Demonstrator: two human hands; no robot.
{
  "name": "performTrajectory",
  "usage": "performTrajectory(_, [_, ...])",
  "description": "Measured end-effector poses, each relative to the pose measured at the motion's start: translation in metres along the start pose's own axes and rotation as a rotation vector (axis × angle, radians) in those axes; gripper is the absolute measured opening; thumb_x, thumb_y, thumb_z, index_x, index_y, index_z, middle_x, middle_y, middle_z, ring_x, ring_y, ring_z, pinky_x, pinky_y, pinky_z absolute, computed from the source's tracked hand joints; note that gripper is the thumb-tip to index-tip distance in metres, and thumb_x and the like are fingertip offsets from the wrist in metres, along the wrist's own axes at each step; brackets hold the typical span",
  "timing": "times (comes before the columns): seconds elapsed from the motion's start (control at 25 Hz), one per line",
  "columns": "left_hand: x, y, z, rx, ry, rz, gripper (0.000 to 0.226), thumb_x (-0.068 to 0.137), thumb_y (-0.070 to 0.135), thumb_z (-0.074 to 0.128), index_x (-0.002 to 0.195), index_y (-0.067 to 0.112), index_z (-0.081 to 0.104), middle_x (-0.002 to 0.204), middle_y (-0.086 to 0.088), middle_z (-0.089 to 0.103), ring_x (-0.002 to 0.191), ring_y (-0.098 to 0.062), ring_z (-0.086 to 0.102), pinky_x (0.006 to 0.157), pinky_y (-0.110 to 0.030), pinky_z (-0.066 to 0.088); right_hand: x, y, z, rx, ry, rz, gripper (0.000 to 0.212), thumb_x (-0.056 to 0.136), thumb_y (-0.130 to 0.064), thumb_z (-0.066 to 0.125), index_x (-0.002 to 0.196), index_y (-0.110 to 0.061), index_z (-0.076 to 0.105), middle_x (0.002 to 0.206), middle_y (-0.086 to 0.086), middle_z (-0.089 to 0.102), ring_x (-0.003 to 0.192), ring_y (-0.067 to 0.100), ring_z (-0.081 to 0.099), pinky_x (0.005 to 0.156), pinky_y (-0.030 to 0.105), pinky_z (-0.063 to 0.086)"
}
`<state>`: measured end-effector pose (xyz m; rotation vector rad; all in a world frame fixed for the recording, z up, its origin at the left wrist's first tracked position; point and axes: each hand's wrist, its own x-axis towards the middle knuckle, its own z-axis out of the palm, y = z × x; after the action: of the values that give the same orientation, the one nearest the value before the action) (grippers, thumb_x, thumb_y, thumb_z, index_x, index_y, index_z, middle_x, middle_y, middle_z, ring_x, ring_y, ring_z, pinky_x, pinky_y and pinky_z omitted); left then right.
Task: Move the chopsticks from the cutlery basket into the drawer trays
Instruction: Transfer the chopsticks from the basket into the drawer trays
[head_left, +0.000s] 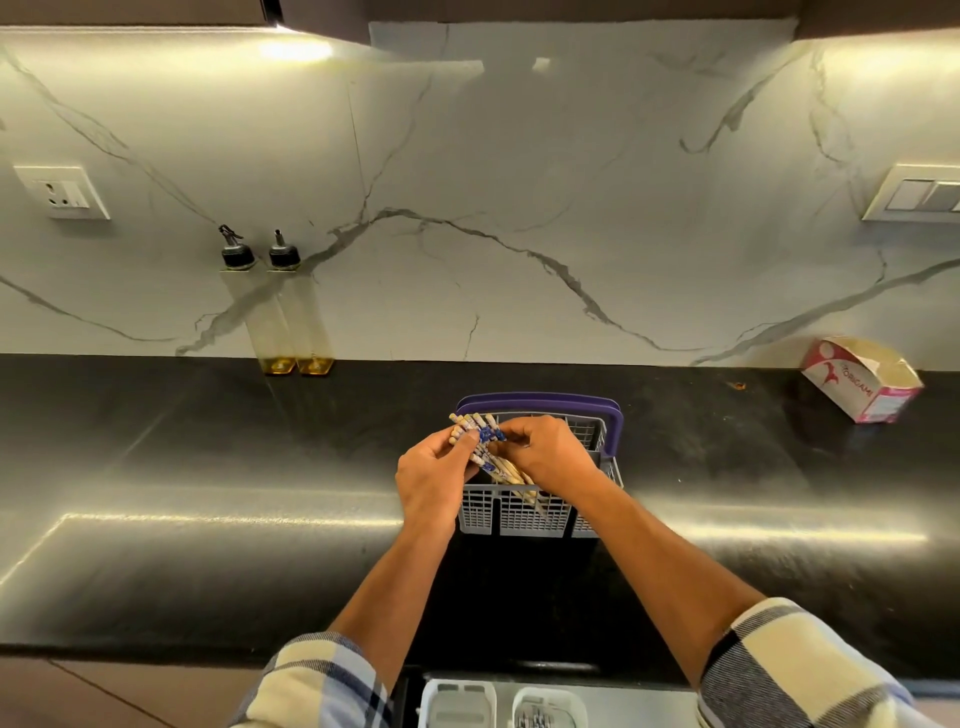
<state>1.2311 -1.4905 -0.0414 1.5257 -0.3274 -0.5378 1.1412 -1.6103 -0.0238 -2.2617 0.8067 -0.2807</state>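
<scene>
A grey cutlery basket (511, 512) with a purple handle stands on the black counter in the middle. A bundle of several chopsticks (480, 434), pale with blue-and-white patterned ends, sticks up and leftward out of it. My left hand (434, 475) is closed around the bundle from the left. My right hand (545, 454) pinches the same chopsticks from the right, over the basket. Their lower tips are still inside the basket. White drawer trays (457, 701) show at the bottom edge, below the counter.
Two tall oil dispenser bottles (291, 312) stand against the marble backsplash at back left. An opened pink-and-white carton (862, 382) lies at back right. Wall sockets sit at far left and far right. The counter's front edge (156, 652) runs above the open drawer.
</scene>
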Motion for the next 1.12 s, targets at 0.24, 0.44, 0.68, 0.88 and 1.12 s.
performTrajectory(0.24, [-0.002,-0.007,-0.002,0.011,-0.036,-0.03,0.015,0.087,0.021,0.073,0.101,0.018,0.076,0.089,0.0,0.078,0.083,-0.014,0.076,0.077,-0.035,0.063,-0.002,0.005,0.0,-0.013,-0.011,-0.001,0.022,0.094,-0.032,0.064,0.112,-0.022,0.071,0.086,-0.008,0.068,0.073,0.008,0.06,0.067,0.023,0.05])
performTrajectory(0.44, [-0.004,-0.008,-0.003,0.168,-0.016,0.041,0.02,0.087,0.028,0.073,0.102,0.016,0.077,0.084,0.002,0.077,0.078,-0.015,0.075,0.074,-0.038,0.064,-0.005,0.007,-0.003,-0.033,-0.017,0.012,0.024,0.094,-0.031,0.063,0.115,-0.021,0.071,0.091,-0.007,0.069,0.071,0.003,0.058,0.065,0.019,0.047])
performTrajectory(0.68, [-0.001,0.009,-0.006,0.3,0.01,0.216,0.02,0.088,0.033,0.07,0.096,0.016,0.079,0.075,0.002,0.076,0.069,-0.013,0.074,0.067,-0.037,0.063,-0.01,0.0,-0.013,-0.013,0.04,-0.001,0.024,0.094,-0.033,0.064,0.114,-0.023,0.072,0.095,-0.004,0.074,0.069,0.003,0.059,0.062,0.019,0.046])
performTrajectory(0.88, [0.005,0.044,-0.013,0.243,-0.012,0.304,0.008,0.089,0.03,0.071,0.081,0.03,0.074,0.076,0.0,0.076,0.071,-0.015,0.075,0.072,-0.042,0.063,-0.013,-0.022,-0.036,0.082,0.133,-0.039,0.02,0.092,-0.032,0.067,0.109,-0.024,0.073,0.078,-0.008,0.069,0.062,0.007,0.058,0.056,0.018,0.047])
performTrajectory(1.12, [-0.006,0.123,-0.033,0.066,-0.079,0.285,0.004,0.087,0.02,0.071,0.088,0.024,0.072,0.091,-0.006,0.076,0.083,-0.018,0.076,0.079,-0.036,0.062,-0.019,-0.049,-0.078,0.266,0.219,-0.16,0.018,0.087,-0.024,0.073,0.104,-0.017,0.076,0.087,0.001,0.077,0.079,0.018,0.074,0.083,0.034,0.06])
